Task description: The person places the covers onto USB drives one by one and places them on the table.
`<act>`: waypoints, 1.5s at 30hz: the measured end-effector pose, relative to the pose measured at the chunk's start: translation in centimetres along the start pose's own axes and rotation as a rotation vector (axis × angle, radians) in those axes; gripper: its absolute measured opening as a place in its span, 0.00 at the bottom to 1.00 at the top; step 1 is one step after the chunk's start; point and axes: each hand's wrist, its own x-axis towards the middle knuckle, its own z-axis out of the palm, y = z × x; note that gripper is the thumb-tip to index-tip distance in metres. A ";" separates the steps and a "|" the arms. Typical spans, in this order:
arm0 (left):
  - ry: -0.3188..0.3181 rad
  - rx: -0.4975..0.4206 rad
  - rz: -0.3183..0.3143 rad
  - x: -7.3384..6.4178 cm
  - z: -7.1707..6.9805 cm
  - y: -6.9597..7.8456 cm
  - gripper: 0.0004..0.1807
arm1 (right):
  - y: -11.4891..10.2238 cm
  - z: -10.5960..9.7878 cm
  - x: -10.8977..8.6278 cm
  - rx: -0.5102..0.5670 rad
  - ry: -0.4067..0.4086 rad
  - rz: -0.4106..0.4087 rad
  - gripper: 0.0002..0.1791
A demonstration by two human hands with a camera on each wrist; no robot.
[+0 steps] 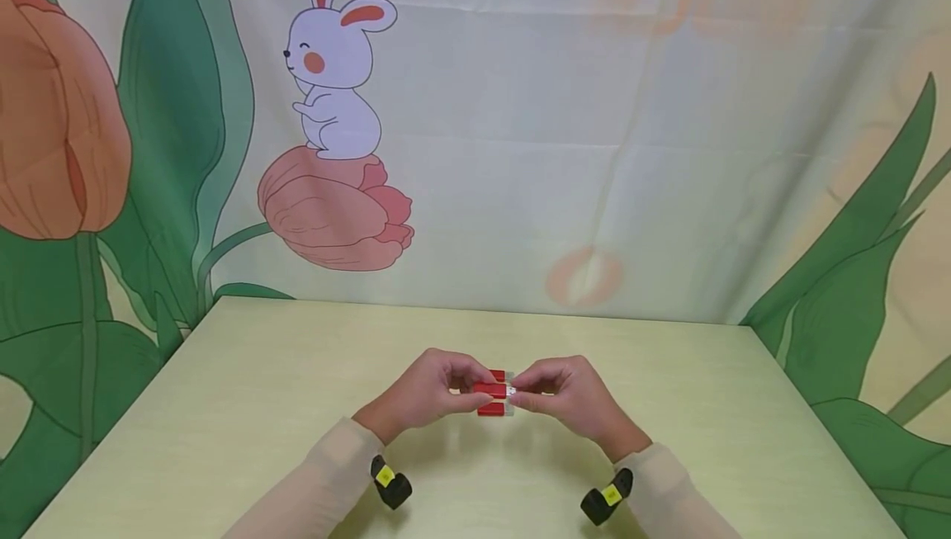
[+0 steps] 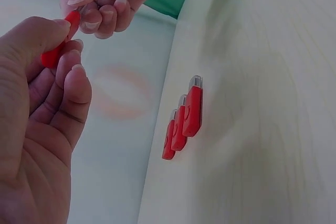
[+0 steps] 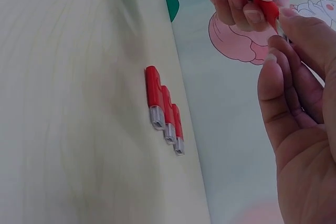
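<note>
A red USB flash drive is held above the table between both hands. My left hand pinches its red body between thumb and fingers. At the drive's other end, my right hand pinches the pale, clear-looking tip with thumb and forefinger. The fingertips hide most of that tip, so I cannot tell the cap from the plug there. Below, three more red USB flash drives with clear caps lie side by side on the table, apart from both hands. The right wrist view shows the same row of drives.
The pale yellow table spreads out around the hands. Behind its far edge hangs a cloth backdrop printed with a rabbit, tulips and leaves. A black wrist camera is strapped on the left sleeve, another camera on the right.
</note>
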 end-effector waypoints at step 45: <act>0.075 0.409 -0.155 6.8 -0.6 -4.4 0.13 | 6.4 -1.9 5.6 -0.311 0.104 0.208 0.09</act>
